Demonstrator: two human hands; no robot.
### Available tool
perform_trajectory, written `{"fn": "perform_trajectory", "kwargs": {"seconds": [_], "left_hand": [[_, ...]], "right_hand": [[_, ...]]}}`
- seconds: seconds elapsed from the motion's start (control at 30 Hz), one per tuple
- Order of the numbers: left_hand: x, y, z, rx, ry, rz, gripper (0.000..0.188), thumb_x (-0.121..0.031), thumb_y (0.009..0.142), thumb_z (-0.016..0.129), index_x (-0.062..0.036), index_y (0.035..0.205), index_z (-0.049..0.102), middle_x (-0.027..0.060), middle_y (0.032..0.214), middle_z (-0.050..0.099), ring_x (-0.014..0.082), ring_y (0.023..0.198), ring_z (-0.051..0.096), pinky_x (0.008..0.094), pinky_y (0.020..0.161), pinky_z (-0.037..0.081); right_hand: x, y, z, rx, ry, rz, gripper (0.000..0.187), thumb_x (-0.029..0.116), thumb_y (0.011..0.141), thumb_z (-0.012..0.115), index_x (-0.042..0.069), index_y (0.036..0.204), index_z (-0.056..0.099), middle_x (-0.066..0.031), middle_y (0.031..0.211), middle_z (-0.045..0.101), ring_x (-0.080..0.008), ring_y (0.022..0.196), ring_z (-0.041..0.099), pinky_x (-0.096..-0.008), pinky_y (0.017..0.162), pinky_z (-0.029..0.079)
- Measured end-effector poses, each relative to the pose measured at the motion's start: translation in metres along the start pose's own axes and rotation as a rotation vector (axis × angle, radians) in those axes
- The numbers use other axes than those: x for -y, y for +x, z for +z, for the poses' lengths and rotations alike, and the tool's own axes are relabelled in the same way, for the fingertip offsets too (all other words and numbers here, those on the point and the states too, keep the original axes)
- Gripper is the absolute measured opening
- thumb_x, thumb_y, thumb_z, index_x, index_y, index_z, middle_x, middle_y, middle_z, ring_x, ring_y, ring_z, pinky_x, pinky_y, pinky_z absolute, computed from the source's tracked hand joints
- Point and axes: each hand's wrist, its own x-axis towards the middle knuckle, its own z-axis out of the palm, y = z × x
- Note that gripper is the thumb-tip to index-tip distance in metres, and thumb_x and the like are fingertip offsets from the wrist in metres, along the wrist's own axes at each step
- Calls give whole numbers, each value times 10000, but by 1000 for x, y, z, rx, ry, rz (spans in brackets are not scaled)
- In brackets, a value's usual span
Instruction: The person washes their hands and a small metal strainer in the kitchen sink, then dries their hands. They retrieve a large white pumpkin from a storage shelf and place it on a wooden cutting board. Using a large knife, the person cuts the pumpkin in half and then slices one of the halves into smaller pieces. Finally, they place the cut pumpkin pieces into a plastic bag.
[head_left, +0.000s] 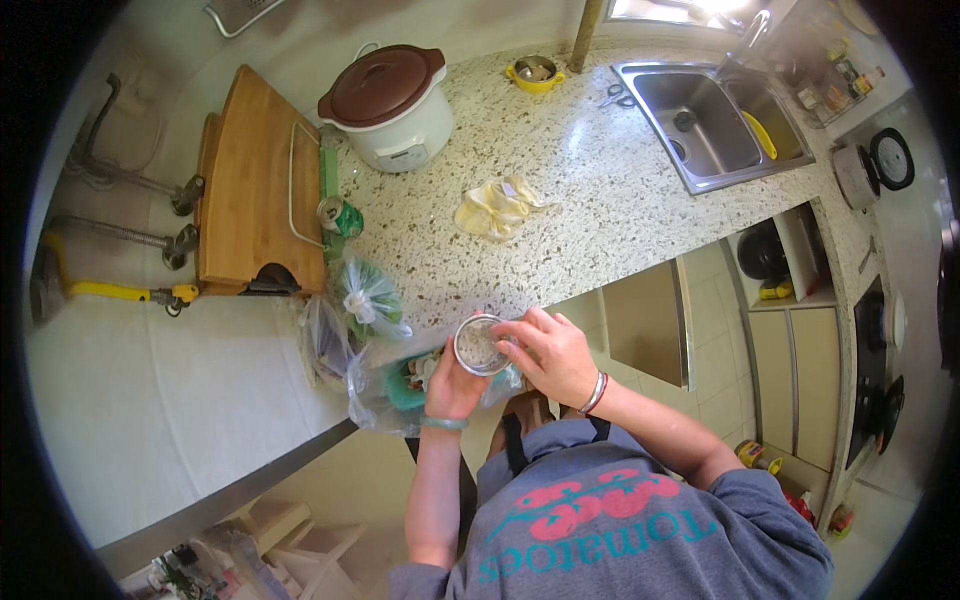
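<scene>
My left hand [453, 388] is wrapped round a small round metal bowl [459, 358] near the front edge of the counter. Pale, grain-like contents [478, 343] lie in it; their exact kind is too small to make out. Over the bowl's right side is my right hand [545, 352], its fingers bent and its thumb and fingertips close together at the contents. Whatever may be between those fingertips is hidden. Just beyond and left of the bowl sits a knotted clear plastic bag of greens [372, 300]. Below it lies an opened plastic bag [372, 405] with a green item inside.
A white cooker with a brown lid [385, 90], wooden cutting boards [255, 180] and a green can [342, 217] stand at the left. Mid-counter lies a crumpled yellowish bag [497, 208]. Farther back are a yellow-handled pot [536, 73], scissors [620, 97] and a steel sink [690, 120].
</scene>
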Motion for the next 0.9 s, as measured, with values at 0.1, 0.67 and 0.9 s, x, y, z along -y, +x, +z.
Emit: {"fn": "perform_trajectory", "kwargs": {"seconds": [0.1,0.67,0.9], "left_hand": [[5,13,8,-10,11,-16,540,-370,1027,359,-44,1456,319,145,1472,383,285,1365,365,488,1122,308],[63,206,108,193,201,-148,569,-443,1023,344,-81,1461,313,77,1459,403,231,1358,365,437,1135,284],[125,350,156,81,535,-189,608,-412,1016,410,-64,1491,257,132,1506,327,271,1391,310,469,1128,277]], "right_hand": [[-9,2,-5,-32,174,285,168,198,864,669,102,999,644,-54,713,587,-204,585,570,-320,558,448],[-159,58,-107,-255,536,648,135,84,873,656,-46,877,617,-57,711,647,-94,621,644,-248,528,542],[-322,123,-192,-517,558,766,140,102,854,634,-37,858,631,-64,683,660,-125,566,658,-253,508,535]]}}
